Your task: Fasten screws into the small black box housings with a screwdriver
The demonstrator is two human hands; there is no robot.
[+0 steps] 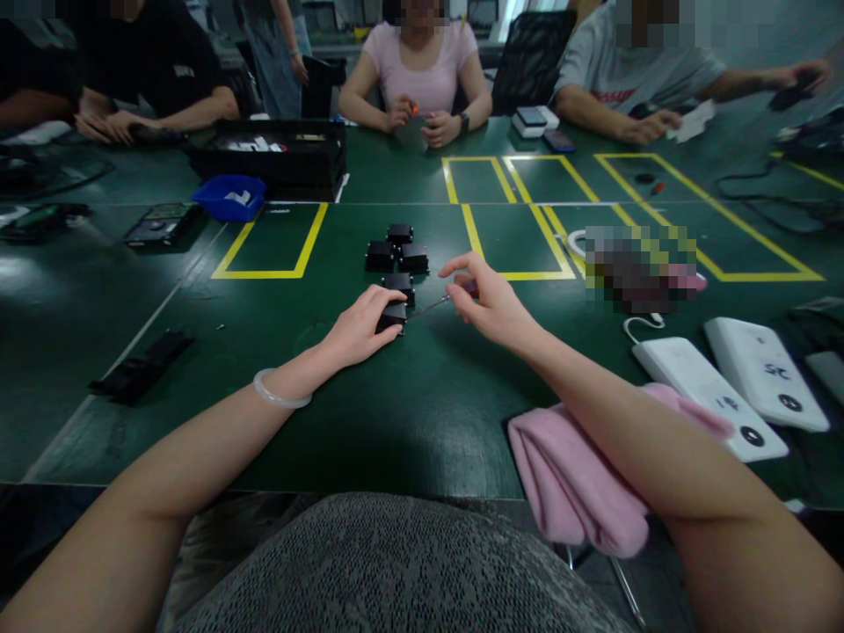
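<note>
My left hand (361,327) is closed around a small black box (394,316) on the green table, thumb and fingers on its sides. In my right hand (484,303) is a screwdriver (432,308), its handle mostly hidden by the fingers. The thin metal shaft slants down to the left, and its tip is at the right side of the held box. Just beyond stands another black box (398,286). Several more like it, among them one black box (381,255) at the left, sit close together farther back.
Black casing parts (146,365) lie at left, a blue tray (230,197) beside a black crate (270,158) farther back. At right are a pink cloth (573,475) over the table edge and white power banks (765,374). Several people sit across the table (422,440).
</note>
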